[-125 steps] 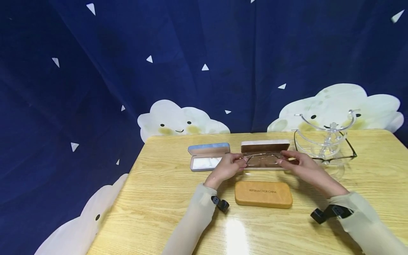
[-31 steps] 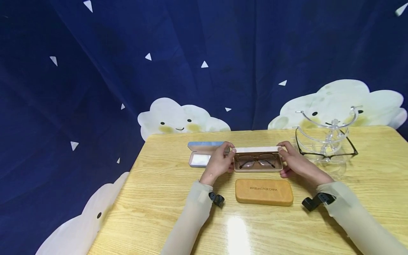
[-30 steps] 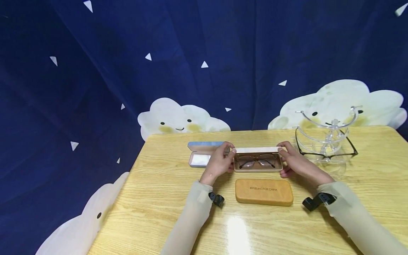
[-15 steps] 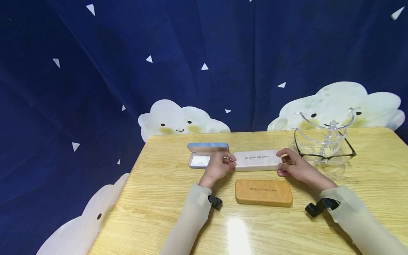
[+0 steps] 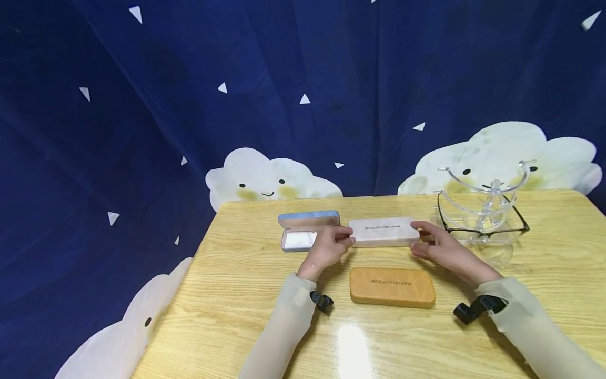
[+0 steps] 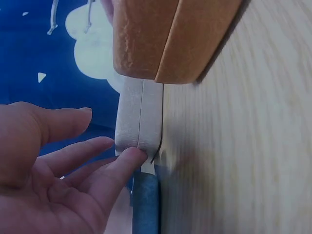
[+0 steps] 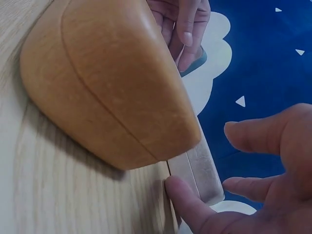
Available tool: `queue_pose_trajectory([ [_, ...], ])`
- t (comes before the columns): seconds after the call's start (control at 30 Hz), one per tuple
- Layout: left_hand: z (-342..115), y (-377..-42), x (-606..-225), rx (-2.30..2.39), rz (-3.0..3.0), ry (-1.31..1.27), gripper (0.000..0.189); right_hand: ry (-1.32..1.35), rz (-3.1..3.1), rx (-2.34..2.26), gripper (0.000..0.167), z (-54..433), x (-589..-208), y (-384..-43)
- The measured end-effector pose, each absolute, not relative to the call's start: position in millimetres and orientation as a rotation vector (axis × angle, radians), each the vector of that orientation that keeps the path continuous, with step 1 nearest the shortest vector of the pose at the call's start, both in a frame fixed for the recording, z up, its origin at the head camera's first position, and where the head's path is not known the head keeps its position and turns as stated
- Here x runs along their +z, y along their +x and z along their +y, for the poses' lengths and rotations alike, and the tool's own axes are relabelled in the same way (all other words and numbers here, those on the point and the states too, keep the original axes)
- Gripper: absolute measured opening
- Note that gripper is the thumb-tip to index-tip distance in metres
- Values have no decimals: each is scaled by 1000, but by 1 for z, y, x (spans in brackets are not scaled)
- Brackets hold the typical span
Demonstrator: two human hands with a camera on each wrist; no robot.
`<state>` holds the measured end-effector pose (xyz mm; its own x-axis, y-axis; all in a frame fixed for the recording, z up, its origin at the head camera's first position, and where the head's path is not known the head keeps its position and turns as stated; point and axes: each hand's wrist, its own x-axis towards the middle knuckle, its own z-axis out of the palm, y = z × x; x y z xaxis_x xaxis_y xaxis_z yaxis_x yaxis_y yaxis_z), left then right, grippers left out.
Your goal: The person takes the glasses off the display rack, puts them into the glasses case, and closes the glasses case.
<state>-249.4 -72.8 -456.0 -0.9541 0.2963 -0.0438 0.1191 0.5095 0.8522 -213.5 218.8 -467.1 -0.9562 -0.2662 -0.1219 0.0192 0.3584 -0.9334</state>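
A closed white glasses case with dark lettering lies on the table between my hands. My left hand has its fingertips at the left end of the case. In the left wrist view its thumb stands off from the case while the fingers touch the end. At the opposite end is my right hand, loosely spread. The right wrist view has one fingertip against the side of the white case, with the thumb and another finger apart from it. The glasses inside are hidden under the lid.
An orange-brown glasses case, closed, lies in front of the white one. Left of it stands a blue case with its lid up and a white cloth inside. A clear display stand bears black-framed glasses at the back right.
Earlier both hands held glasses over the open white case, then the glasses lay inside it. The lid has since come down, and the case has slid slightly toward the back.
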Motion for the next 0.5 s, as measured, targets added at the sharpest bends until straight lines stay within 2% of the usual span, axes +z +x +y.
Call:
queue_pose_trajectory([
  [0.5, -70, -248, -456, 1426, 2543, 360, 38, -216, 2389, -1618, 73, 216, -465, -212],
])
